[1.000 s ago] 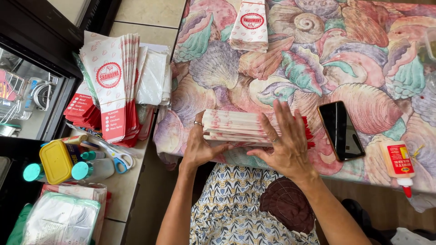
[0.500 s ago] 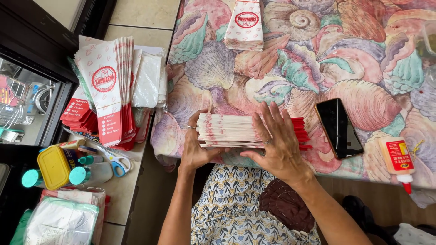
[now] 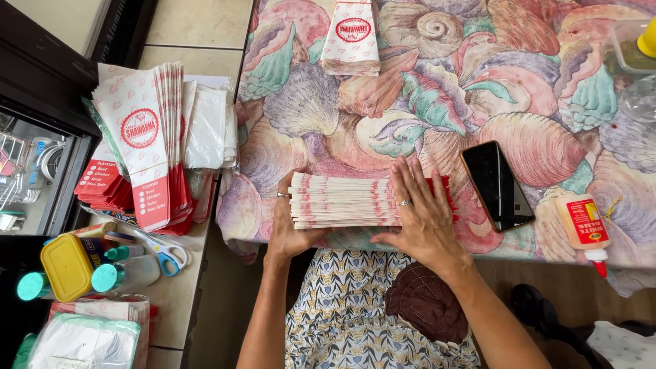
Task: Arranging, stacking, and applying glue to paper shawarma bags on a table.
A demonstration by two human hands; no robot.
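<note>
Stack of folded red-and-white paper bags (image 3: 345, 201), lying flat at the near edge of the table (image 3: 519, 89) on a seashell-print cloth: left hand (image 3: 287, 222) cups the stack's left end, thumb beneath and fingers curled over the top; right hand (image 3: 424, 219) lies open and flat on its right end, fingers spread. Black phone (image 3: 497, 185) just right of the right hand, glue bottle (image 3: 586, 229) toward the near right corner, single printed bag (image 3: 352, 37) at the far edge.
</note>
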